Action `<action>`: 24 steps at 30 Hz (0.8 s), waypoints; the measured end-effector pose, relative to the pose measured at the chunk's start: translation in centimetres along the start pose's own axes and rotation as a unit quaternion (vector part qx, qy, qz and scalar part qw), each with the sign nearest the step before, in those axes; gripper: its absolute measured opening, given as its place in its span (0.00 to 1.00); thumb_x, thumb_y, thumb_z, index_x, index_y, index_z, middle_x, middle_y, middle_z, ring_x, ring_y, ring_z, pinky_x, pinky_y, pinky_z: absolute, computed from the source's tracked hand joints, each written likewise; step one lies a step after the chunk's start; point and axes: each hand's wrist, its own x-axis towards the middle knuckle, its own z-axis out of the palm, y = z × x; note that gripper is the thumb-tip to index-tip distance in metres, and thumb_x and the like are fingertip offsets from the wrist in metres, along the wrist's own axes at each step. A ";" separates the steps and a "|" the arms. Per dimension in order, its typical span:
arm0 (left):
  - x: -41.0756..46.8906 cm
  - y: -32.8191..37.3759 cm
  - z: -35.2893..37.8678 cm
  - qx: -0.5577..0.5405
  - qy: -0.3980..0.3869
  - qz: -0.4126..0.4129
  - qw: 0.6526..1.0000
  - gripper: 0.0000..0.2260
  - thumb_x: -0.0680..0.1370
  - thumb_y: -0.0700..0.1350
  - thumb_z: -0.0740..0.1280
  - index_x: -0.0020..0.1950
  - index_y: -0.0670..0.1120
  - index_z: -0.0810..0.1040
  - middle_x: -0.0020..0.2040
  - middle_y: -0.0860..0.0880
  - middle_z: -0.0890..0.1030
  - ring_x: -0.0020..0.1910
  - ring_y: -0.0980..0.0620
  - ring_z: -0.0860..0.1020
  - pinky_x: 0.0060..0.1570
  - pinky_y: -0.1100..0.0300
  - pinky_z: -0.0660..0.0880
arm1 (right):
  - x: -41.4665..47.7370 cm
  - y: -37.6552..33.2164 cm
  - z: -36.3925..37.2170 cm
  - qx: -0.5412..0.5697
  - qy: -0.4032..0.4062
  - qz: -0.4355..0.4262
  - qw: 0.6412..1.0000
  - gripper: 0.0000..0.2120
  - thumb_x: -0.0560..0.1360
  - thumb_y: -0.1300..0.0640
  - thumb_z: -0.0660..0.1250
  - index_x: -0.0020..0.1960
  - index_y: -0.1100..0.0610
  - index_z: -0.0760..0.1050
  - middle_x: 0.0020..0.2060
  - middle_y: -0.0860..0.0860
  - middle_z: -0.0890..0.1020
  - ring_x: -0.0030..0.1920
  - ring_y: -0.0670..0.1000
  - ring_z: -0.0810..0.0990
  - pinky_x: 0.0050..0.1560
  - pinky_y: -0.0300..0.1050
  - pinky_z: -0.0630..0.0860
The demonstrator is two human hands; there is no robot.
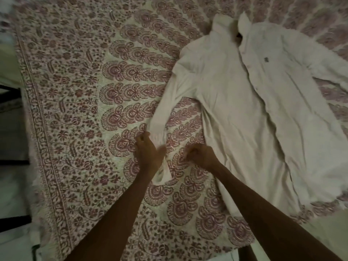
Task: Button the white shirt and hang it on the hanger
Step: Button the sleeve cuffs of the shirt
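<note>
A white shirt (259, 102) lies flat on the patterned bedspread (79, 95), collar at the top, front placket running down its middle with a small dark logo on the chest. Its left sleeve (167, 102) stretches down toward me. My left hand (147, 152) lies over the sleeve's cuff end, thumb spread to the right, fingers hidden from me. My right hand (202, 155) is curled into a fist just right of the cuff, beside the shirt's side hem; whether it pinches cloth is not visible. No hanger is in view.
The red and cream bedspread covers the whole bed. Its bordered edge runs down the left side, where dark bars (11, 162) and a pale floor show. A plain pale sheet (323, 232) shows at the bottom right.
</note>
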 end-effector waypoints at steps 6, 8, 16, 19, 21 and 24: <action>1.7 -0.7 -1.1 -0.182 -0.133 -0.026 0.974 0.23 0.72 0.39 0.72 0.65 0.40 0.70 0.55 0.43 0.79 0.49 0.48 0.77 0.44 0.60 0.69 | -0.1 -3.6 5.2 -0.044 -0.111 0.020 0.993 0.09 0.70 0.50 0.76 0.46 0.53 0.82 0.46 0.52 0.86 0.43 0.46 0.83 0.49 0.41 0.78; 1.7 -1.0 -1.2 -0.208 -0.179 -0.016 0.962 0.24 0.71 0.41 0.73 0.66 0.41 0.72 0.55 0.47 0.79 0.51 0.49 0.77 0.47 0.59 0.71 | -0.6 -3.5 6.6 -0.052 -0.095 0.015 0.994 0.11 0.69 0.53 0.77 0.45 0.60 0.82 0.42 0.55 0.86 0.42 0.52 0.84 0.43 0.43 0.77; 2.0 -1.6 -4.0 -0.524 -0.371 -0.154 0.751 0.11 0.79 0.44 0.64 0.61 0.44 0.75 0.49 0.46 0.82 0.42 0.51 0.81 0.41 0.58 0.77 | -3.5 -3.9 6.3 0.154 -0.249 0.139 0.946 0.17 0.67 0.59 0.74 0.55 0.60 0.81 0.52 0.58 0.84 0.55 0.59 0.83 0.56 0.57 0.79; 2.7 -2.1 -4.2 -0.472 -0.352 -0.139 0.796 0.12 0.78 0.45 0.67 0.61 0.44 0.76 0.38 0.50 0.78 0.32 0.55 0.73 0.27 0.64 0.69 | -4.2 -4.0 5.4 0.154 -0.256 0.151 0.942 0.12 0.70 0.61 0.73 0.53 0.56 0.80 0.48 0.53 0.85 0.50 0.53 0.83 0.52 0.49 0.80; 3.2 -2.0 -4.2 -0.449 -0.336 -0.141 0.816 0.13 0.78 0.47 0.68 0.61 0.43 0.77 0.36 0.51 0.76 0.28 0.57 0.71 0.23 0.66 0.66 | -4.6 -4.7 5.1 0.148 -0.242 0.146 0.948 0.17 0.71 0.59 0.74 0.59 0.55 0.78 0.52 0.53 0.84 0.50 0.51 0.83 0.47 0.42 0.78; 3.6 -0.9 -4.3 -0.407 -0.248 -0.094 0.874 0.15 0.76 0.52 0.70 0.58 0.46 0.74 0.45 0.48 0.79 0.35 0.53 0.76 0.33 0.59 0.74 | -5.2 -6.1 6.0 -0.020 -0.075 0.073 0.994 0.27 0.71 0.59 0.73 0.68 0.56 0.69 0.56 0.53 0.82 0.52 0.52 0.82 0.47 0.40 0.78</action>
